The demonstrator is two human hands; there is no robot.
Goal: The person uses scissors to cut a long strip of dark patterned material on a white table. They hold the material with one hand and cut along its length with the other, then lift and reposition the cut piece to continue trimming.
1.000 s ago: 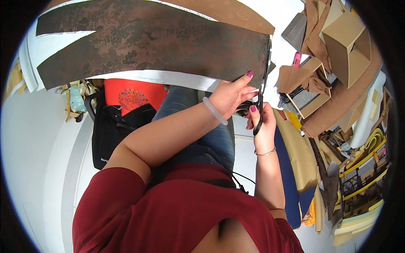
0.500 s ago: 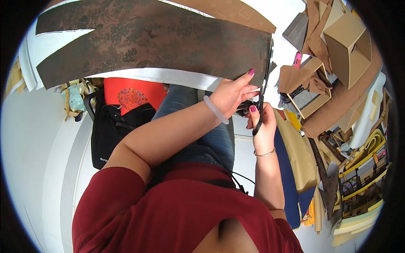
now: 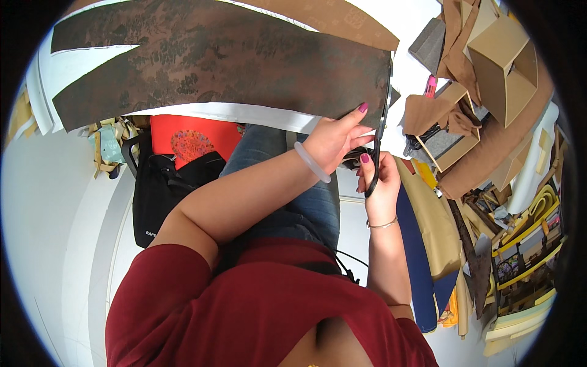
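Note:
A long sheet of dark brown patterned fabric (image 3: 244, 70) lies across the white table, its left part split into two strips. My left hand (image 3: 333, 137) grips the sheet's near right corner, thumb on top and fingers underneath. In my right hand (image 3: 382, 177) are black scissors (image 3: 376, 147), with fingers through the handles. The blades run away from me along the sheet's right edge and look nearly closed. A small dark scrap shows just right of the blades.
Right of the scissors stand an open cardboard box (image 3: 449, 131) and a tan box frame (image 3: 501, 70), with a grey block (image 3: 428, 46) and a pink-handled cutter (image 3: 431, 87). Rolls of material and a crowded shelf lie further right. A black bag (image 3: 160, 196) and a red bag (image 3: 195, 137) sit below the table.
The scissor blades look more closed along the sheet's right edge, and a dark scrap shows more plainly beside them. Both hands stay almost in place.

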